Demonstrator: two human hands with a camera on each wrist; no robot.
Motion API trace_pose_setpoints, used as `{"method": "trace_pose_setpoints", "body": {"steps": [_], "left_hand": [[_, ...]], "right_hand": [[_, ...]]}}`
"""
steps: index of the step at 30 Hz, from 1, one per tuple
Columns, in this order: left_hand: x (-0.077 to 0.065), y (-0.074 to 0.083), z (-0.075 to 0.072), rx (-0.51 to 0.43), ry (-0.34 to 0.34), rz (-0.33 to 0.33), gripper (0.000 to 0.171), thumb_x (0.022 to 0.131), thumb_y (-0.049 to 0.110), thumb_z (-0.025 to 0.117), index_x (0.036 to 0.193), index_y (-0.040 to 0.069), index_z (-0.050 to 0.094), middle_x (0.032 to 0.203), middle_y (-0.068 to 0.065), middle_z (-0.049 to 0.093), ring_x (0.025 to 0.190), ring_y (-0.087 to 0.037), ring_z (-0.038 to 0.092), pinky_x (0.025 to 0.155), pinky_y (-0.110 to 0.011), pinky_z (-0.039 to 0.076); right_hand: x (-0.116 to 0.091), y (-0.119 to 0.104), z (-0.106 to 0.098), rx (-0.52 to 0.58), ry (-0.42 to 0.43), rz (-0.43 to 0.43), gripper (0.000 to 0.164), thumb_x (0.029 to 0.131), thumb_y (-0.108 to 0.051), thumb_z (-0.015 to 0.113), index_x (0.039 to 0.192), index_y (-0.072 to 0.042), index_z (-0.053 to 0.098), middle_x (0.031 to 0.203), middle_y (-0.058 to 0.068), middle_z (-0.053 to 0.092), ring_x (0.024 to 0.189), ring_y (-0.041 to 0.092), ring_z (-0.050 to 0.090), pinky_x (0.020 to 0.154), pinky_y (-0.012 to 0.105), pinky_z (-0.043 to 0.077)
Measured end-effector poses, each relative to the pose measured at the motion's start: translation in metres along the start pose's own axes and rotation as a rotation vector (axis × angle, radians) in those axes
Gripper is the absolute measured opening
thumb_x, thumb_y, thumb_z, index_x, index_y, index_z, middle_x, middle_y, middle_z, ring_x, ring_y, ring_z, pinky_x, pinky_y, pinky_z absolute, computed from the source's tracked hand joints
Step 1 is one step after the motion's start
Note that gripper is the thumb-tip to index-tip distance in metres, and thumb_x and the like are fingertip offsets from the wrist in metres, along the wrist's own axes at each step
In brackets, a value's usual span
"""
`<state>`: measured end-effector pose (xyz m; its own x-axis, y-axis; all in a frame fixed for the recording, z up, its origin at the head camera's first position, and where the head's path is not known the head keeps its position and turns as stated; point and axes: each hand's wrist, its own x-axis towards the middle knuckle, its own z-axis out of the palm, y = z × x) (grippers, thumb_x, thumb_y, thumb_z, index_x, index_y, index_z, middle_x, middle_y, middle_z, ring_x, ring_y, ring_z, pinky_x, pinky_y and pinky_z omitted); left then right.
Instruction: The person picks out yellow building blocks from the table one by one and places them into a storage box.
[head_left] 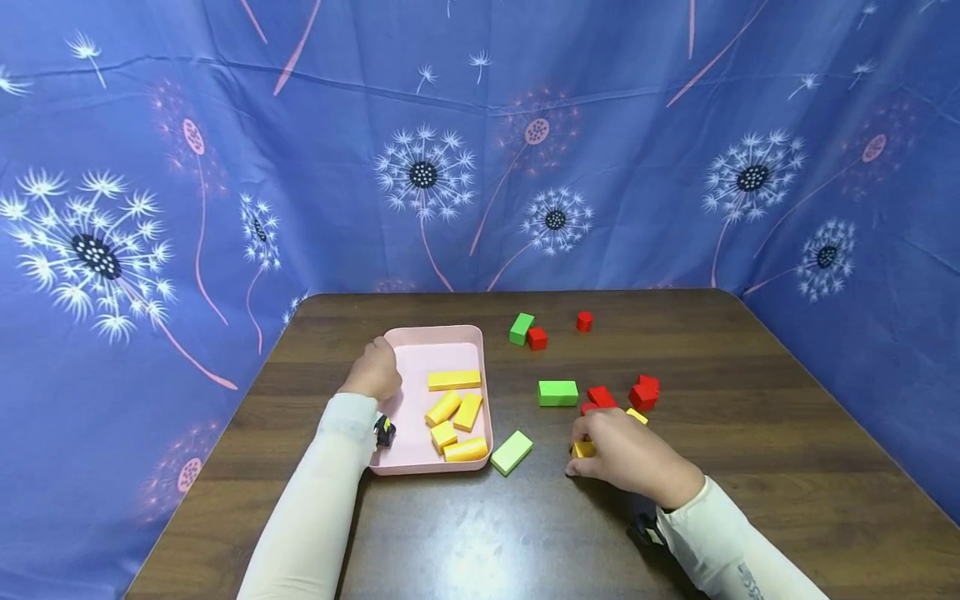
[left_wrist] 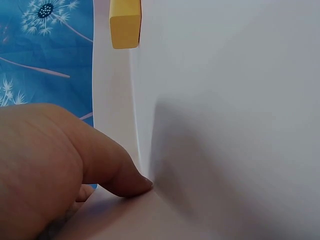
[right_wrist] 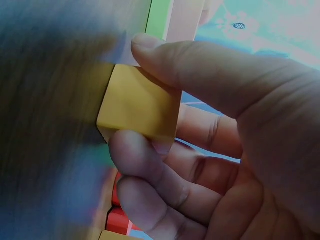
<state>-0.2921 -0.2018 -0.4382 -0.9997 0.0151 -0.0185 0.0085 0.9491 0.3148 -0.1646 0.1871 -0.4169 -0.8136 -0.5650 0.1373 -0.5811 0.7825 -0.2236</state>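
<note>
My left hand [head_left: 372, 371] grips the left wall of a shallow pink tray [head_left: 411, 392]. In the left wrist view its thumb presses the inside of the wall, and the fingers outside are mostly hidden. Several yellow blocks [head_left: 454, 380] lie along the tray's right half. My right hand [head_left: 630, 454], right of the tray, pinches a yellow cube-like block [right_wrist: 140, 102] between thumb and fingers, close to the tabletop. Another yellow block [head_left: 637, 415] lies just beyond that hand, partly hidden.
On the wooden table [head_left: 465, 542], a light green block [head_left: 512, 452] lies by the tray's near right corner. Farther back are a green block [head_left: 557, 393], another green block [head_left: 521, 328] beside a red block [head_left: 537, 338], a red cylinder [head_left: 584, 321] and several red blocks [head_left: 645, 393].
</note>
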Motion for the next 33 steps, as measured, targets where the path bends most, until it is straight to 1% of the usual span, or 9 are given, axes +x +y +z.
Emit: {"method": "trace_pose_setpoints", "body": {"steps": [4,11,18,26,29,33], "left_hand": [[0.0008,0.0018,-0.0003,-0.009,0.012,-0.003,0.052,0.083,0.007,0.058,0.122,-0.016,0.031,0.106,-0.029,0.047,0.088,-0.037,0.054,0.084,-0.052,0.050],[-0.0012,0.0026,0.0010,-0.009,-0.010,-0.007,0.051,0.082,0.007,0.059,0.120,-0.015,0.033,0.102,-0.026,0.047,0.081,-0.033,0.054,0.081,-0.050,0.052],[-0.0027,0.0028,0.0003,-0.018,0.002,-0.001,0.053,0.081,0.006,0.058,0.121,-0.016,0.030,0.105,-0.028,0.046,0.086,-0.036,0.054,0.084,-0.051,0.050],[-0.0010,0.0017,0.0008,-0.016,0.017,-0.006,0.054,0.081,0.006,0.058,0.121,-0.016,0.030,0.105,-0.028,0.046,0.086,-0.037,0.054,0.084,-0.052,0.050],[-0.0010,0.0010,0.0004,-0.007,0.023,0.004,0.053,0.081,0.006,0.058,0.120,-0.016,0.031,0.104,-0.029,0.046,0.087,-0.038,0.054,0.083,-0.053,0.050],[-0.0020,0.0006,0.0018,0.001,0.025,0.011,0.052,0.081,0.007,0.058,0.120,-0.016,0.032,0.104,-0.029,0.046,0.088,-0.038,0.053,0.083,-0.053,0.050]], "right_hand": [[-0.0003,0.0016,0.0002,0.020,0.003,0.000,0.025,0.067,-0.036,0.083,0.071,-0.026,0.061,0.067,-0.015,0.051,0.061,0.004,0.043,0.047,0.023,0.041],[-0.0032,0.0011,0.0010,0.041,-0.018,0.008,0.025,0.068,-0.037,0.083,0.074,-0.024,0.062,0.068,-0.015,0.053,0.061,0.004,0.044,0.047,0.023,0.042],[-0.0018,0.0026,0.0021,0.049,-0.008,-0.010,0.024,0.068,-0.036,0.083,0.072,-0.026,0.062,0.067,-0.016,0.053,0.059,0.003,0.044,0.046,0.023,0.041],[-0.0003,0.0051,0.0010,0.069,-0.053,-0.016,0.022,0.070,-0.036,0.082,0.070,-0.030,0.061,0.063,-0.017,0.052,0.059,0.003,0.044,0.045,0.022,0.042],[-0.0004,0.0053,0.0018,0.054,-0.039,-0.021,0.022,0.070,-0.036,0.082,0.070,-0.031,0.061,0.064,-0.015,0.051,0.061,0.004,0.044,0.046,0.022,0.042],[-0.0015,0.0039,0.0042,0.024,-0.014,-0.024,0.020,0.070,-0.036,0.081,0.073,-0.029,0.063,0.070,-0.015,0.052,0.061,0.003,0.043,0.046,0.022,0.041]]}}
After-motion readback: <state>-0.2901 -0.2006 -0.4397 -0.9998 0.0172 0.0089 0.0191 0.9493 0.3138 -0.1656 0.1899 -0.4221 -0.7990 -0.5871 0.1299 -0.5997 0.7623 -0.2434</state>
